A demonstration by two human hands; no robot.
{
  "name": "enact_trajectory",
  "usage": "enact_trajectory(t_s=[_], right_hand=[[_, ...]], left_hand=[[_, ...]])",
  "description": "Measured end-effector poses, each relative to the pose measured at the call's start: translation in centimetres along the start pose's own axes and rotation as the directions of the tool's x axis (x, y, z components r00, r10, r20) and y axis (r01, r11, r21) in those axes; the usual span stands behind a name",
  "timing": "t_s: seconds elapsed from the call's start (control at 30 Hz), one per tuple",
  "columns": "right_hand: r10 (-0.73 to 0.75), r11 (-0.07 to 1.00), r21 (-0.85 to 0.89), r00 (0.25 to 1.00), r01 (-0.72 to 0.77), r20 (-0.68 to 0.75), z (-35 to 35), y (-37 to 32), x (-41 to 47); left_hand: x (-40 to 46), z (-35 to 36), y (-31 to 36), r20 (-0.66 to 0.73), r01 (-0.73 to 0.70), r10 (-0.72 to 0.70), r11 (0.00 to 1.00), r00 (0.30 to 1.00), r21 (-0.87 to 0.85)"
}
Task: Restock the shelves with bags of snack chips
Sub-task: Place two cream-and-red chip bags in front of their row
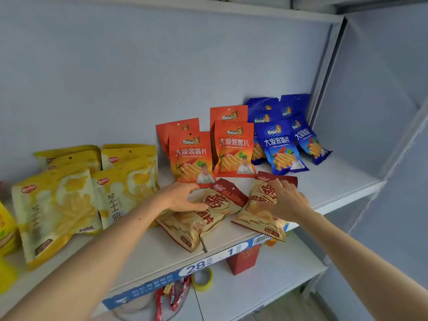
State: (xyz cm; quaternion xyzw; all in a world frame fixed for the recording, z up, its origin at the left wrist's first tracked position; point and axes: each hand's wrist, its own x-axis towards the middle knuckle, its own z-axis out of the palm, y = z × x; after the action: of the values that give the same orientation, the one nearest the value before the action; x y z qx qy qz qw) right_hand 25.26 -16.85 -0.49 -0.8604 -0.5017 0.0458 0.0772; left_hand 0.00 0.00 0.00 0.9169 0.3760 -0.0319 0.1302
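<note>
We see glossy, crinkled plastic-film chip bags (234,149) on a smooth, matt pale shelf (335,181); its printed edge label (208,262) looks slick.

Counted on the upper shelf (335,181): two tan-and-maroon chip bags (199,218) at 6 o'clock, four orange wavy-chip bags (191,156) at center, about five blue wavy-chip bags (281,147) toward 2 o'clock, four yellow cheese-snack bags (55,205) at 9 o'clock.
</note>
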Motion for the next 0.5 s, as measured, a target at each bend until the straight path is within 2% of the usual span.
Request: enact_trajectory(t_s=[0.17,0.33,0.43,0.5], right_hand=[[0.182,0.983,0.007,0.976,-0.184,0.117,0.8,0.4,0.5],[0.269,0.943,0.137,0.936,-0.303,0.226,1.6,1.0,0.9],[0.292,0.921,0.180,0.919,-0.345,0.267,2.0,1.4,1.0],[0.301,0.877,0.295,0.911,-0.380,0.281,2.0,1.5,0.9]], left_hand=[[0.8,0.0,-0.5,0.215,0.046,-0.046,0.999,0.975,0.008],[1.4,0.3,-0.6,0.242,0.100,-0.091,0.995,0.966,-0.024],[1.7,0.4,-0.4,0.247,0.163,-0.131,0.980,0.960,-0.112],[1.6,0.5,-0.3,0.247,0.210,-0.165,0.963,0.955,-0.169]])
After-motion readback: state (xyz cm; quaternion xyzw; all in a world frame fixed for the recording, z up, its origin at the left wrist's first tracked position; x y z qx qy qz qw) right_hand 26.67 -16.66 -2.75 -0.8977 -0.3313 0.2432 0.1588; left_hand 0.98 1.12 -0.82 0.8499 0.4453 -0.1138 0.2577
